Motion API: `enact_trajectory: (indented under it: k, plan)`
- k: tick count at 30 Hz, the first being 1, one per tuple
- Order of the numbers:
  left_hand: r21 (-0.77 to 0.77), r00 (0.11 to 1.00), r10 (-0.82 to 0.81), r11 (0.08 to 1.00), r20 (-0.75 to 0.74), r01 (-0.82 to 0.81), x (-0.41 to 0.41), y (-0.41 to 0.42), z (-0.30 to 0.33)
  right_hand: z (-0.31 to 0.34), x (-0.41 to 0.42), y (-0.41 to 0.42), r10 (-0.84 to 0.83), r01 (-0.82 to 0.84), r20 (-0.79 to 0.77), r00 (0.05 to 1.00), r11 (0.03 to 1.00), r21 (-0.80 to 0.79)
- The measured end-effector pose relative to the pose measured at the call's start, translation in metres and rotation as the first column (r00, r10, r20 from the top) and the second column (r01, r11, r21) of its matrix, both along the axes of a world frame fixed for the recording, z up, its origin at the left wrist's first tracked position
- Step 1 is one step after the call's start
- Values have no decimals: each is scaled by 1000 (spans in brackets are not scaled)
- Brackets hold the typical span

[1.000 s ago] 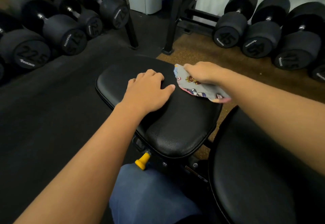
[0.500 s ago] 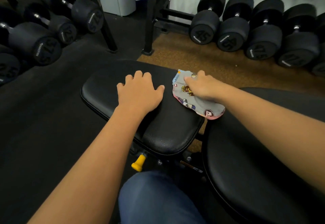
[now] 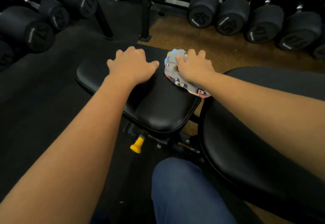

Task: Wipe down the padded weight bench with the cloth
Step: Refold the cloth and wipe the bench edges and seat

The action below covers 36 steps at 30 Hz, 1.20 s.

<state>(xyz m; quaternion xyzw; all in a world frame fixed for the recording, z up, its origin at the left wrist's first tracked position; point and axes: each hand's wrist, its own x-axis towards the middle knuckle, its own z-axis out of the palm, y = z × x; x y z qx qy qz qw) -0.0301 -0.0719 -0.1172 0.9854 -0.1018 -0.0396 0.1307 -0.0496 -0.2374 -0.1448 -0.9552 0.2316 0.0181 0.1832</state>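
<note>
The black padded seat pad (image 3: pixel 158 111) of the weight bench lies in the middle of the view, with the larger back pad (image 3: pixel 246 153) to its right. My left hand (image 3: pixel 131 65) rests flat on the seat pad's far half, fingers spread. A grey cloth (image 3: pixel 173 74) printed with cartoon figures lies on the seat pad's right edge. My right hand (image 3: pixel 193 67) presses down on the cloth with its fingers spread and straight; part of the cloth is hidden under the palm.
Black dumbbells (image 3: pixel 233 14) line the brown floor at the back right, and more dumbbells (image 3: pixel 35 26) sit at the left. A black rack post (image 3: pixel 146 12) stands behind the bench. A yellow adjustment knob (image 3: pixel 136 145) sticks out below the seat. My blue-clad knee (image 3: pixel 184 188) is at the bottom.
My right hand went from gripping the cloth to pressing it flat with spread fingers, sliding it along the seat pad's right edge. My left hand stayed on the pad.
</note>
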Motion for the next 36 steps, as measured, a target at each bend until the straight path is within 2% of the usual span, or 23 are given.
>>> enact_trajectory:
  k: [3,7,12,14,19,21,24,26,28,30,32,34,36]
  plan:
    - [2,1000,-3,1000,23,3,3,0,3,3,-24,15,37,-37,-11,999,999,-10]
    - [-4,1000,-3,1000,14,3,3,2,1,2,-57,27,147,-147,-110,983,989,14]
    - [-30,1000,-8,1000,-11,7,7,6,1,3,-36,21,108,-108,0,994,994,-9]
    - [-56,1000,-8,998,-25,7,7,7,-1,2,-36,21,105,-105,-16,994,994,-9]
    - [-85,1000,-7,996,-6,7,-2,7,-3,2,-72,25,264,-262,-120,957,965,29]
    - [-140,997,-61,988,39,66,-8,8,-7,10,-75,21,323,-317,-188,928,946,61]
    - [-271,961,-215,928,172,256,-25,7,-14,30,-70,2,444,-436,-250,860,895,90]
    - [-301,921,-316,877,227,375,-40,1,-15,45,-71,-14,542,-528,-213,813,840,124]
    - [-309,886,-407,832,223,460,-54,-11,-13,53,-70,-27,569,-551,-141,810,821,149]
    - [-234,859,-473,828,195,509,-66,-31,-14,55,-65,-41,479,-468,-34,877,869,161]
    - [-71,852,-501,854,154,515,-79,-53,-20,51,-58,-53,361,-364,48,932,920,148]
    - [95,872,-474,880,123,465,-89,-69,-30,45,-51,-61,303,-310,82,950,945,105]
    - [187,871,-465,880,157,436,-96,-69,-39,38,-45,-63,299,-304,66,952,949,79]
